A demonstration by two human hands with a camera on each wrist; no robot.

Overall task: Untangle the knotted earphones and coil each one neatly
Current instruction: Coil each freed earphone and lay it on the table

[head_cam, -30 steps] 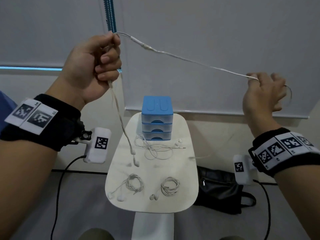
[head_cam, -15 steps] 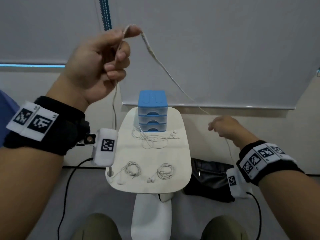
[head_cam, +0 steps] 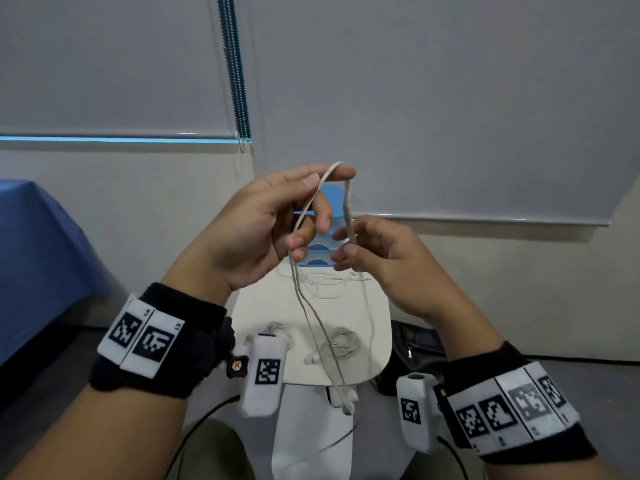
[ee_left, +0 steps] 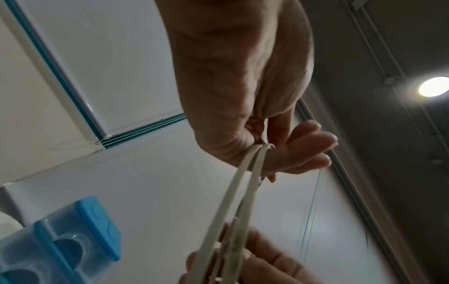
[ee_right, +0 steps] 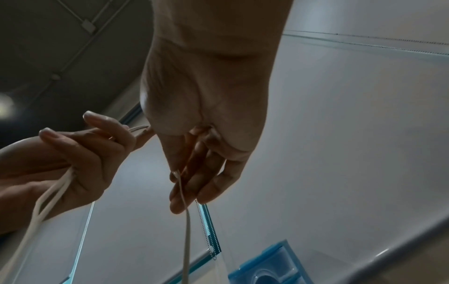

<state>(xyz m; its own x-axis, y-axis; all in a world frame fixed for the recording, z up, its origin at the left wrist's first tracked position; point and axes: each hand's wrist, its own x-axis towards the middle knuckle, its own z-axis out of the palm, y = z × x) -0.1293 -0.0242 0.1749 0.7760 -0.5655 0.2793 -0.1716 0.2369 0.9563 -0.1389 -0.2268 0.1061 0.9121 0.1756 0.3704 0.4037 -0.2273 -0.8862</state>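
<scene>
Head view: the left hand (head_cam: 256, 233) is raised above the small white table (head_cam: 379, 327), its thumb and forefinger pinching the top bend of a white earphone cable (head_cam: 313, 306). From that pinch one strand falls past the curled lower fingers of the left hand and hangs down as a pair of strands to the earbuds (head_cam: 346, 401), which dangle below the near edge of the table. The other strand, carrying a thicker inline piece, drops just right of the left fingertips into the right hand (head_cam: 384, 261), whose thumb and forefinger pinch it; the remaining right fingers are loosely curled. The two hands are close together, fingertips nearly touching.

Left wrist view: the cable (ee_left: 233, 201) leaves the left fingers (ee_left: 303, 146) as two strands side by side and runs down to the right hand's fingers at the bottom edge.

Right wrist view: a single strand (ee_right: 187, 230) hangs straight down from the pinching right fingertips (ee_right: 178, 192).

On the table beyond the fingers lie a loose earphone set (head_cam: 325, 284), a coiled set (head_cam: 341, 344) beneath the hanging strands, and another coil (head_cam: 273, 329) partly hidden by the left wrist camera. A blue drawer box (head_cam: 330, 195) stands behind the fingers.
</scene>
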